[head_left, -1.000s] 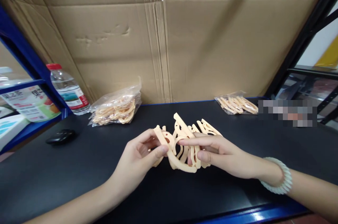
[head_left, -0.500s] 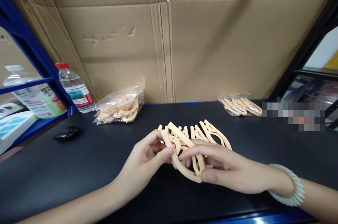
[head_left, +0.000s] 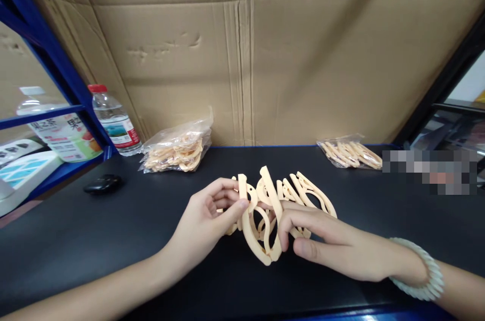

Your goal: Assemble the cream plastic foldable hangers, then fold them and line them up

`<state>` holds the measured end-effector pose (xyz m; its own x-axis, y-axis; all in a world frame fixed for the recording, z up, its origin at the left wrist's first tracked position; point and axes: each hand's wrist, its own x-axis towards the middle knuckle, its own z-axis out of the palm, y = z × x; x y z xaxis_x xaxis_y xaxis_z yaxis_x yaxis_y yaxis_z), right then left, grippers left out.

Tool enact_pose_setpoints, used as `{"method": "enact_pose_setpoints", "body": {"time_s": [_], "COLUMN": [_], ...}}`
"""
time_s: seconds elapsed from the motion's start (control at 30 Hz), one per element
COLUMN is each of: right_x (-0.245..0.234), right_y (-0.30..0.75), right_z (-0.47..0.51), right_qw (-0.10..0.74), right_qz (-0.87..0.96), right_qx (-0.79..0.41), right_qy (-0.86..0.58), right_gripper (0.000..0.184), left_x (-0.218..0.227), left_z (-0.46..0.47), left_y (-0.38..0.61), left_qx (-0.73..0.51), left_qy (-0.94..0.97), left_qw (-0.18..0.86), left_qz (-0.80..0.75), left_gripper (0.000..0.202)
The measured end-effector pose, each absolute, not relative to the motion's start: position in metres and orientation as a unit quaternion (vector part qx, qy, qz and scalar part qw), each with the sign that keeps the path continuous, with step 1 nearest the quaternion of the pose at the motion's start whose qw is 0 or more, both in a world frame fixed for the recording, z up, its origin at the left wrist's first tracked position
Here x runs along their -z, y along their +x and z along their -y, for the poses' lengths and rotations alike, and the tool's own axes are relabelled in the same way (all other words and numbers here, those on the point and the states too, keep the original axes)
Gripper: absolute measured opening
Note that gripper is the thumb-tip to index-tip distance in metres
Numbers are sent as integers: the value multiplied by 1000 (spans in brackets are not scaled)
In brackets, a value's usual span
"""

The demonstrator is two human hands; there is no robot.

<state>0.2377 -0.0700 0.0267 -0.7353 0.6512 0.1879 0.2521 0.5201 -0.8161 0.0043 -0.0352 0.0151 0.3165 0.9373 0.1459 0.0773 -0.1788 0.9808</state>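
A beige plastic folding clothes hanger is held up above the black table, its two arms close together and meeting at the bottom. My left hand pinches its left arm near the top, between thumb and fingers. At its right arm is my right hand, with bent fingers against and partly behind the hanger and the thumb standing apart. Some of the right fingers are hidden. Behind the hands lie several more beige folding hangers in a row, partly covered by the held one.
A clear bag of beige hangers lies at back left, and a smaller bag at back right. A black mouse and a red-capped water bottle are on the left. Cardboard walls the back of the black table.
The hanger has turned more upright and its two arms show more separately. My right thumb has come off its lower end. The whole view has shifted slightly.
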Motion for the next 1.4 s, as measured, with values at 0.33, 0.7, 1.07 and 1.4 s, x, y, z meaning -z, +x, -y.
{"method": "enact_pose_setpoints", "body": {"time_s": [0.33, 0.7, 1.07, 1.4], "right_x": [-30, -32, -22, -7], "right_y": [236, 241, 280, 273], "right_z": [72, 74, 41, 62], "right_qw": [218, 186, 390, 220], "right_qz": [868, 857, 772, 876], "right_qx": [-361, -369, -337, -111], "right_qy": [-263, -308, -372, -415], "right_gripper": [9, 12, 28, 46], "left_x": [-16, -22, -28, -19], "left_z": [36, 35, -39, 0], "left_y": [4, 0, -62, -58], "left_qx": [-419, -401, -280, -208], "left_qy": [652, 616, 645, 833], "left_qw": [486, 541, 429, 83], "left_qz": [-404, -409, -567, -505], "left_gripper": [21, 26, 33, 37]}}
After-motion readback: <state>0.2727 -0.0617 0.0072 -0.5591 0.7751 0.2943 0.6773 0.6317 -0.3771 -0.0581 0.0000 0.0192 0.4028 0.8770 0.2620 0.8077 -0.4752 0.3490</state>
